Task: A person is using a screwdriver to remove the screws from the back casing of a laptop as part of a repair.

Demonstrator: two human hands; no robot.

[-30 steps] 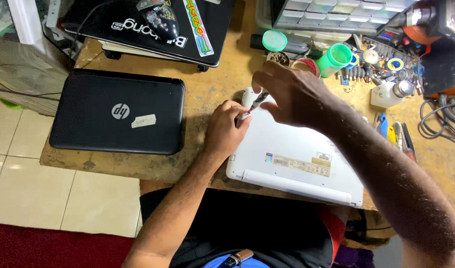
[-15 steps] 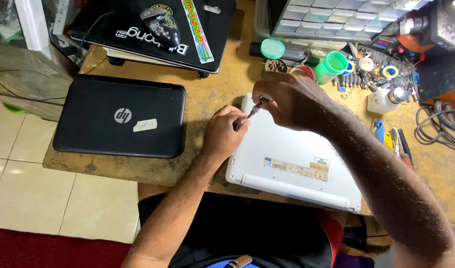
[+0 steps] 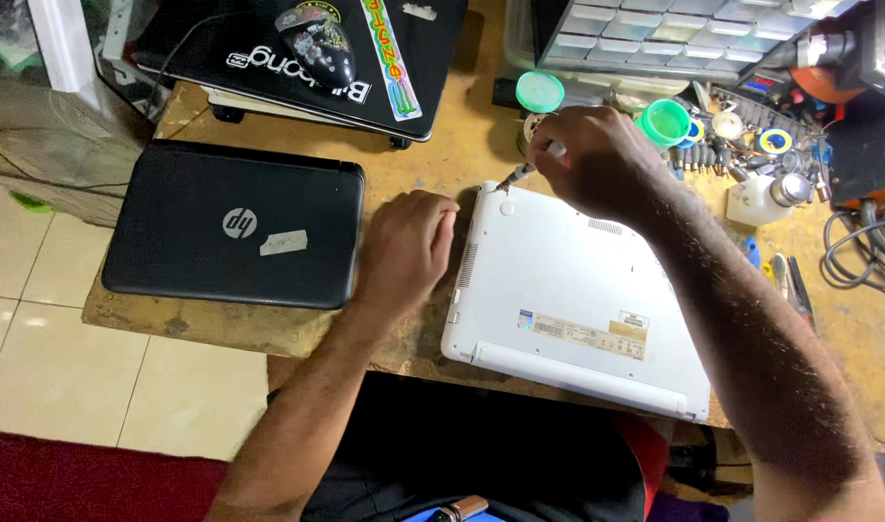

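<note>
A white laptop lies upside down on the wooden workbench, its base facing up. My right hand grips a small screwdriver, whose tip points down at the laptop's far left corner. Beside the laptop's left edge rests my left hand, fingers curled loosely, touching the bench and the laptop's side and holding nothing.
A closed black laptop lies at the left. Behind it sits another black laptop with stickers and a mouse on top. Green lids, small tools, a parts drawer cabinet and cables crowd the far right.
My left hand let go of the screwdriver tip and dropped to the laptop's left edge. The right hand shifted the screwdriver to the far left corner.
</note>
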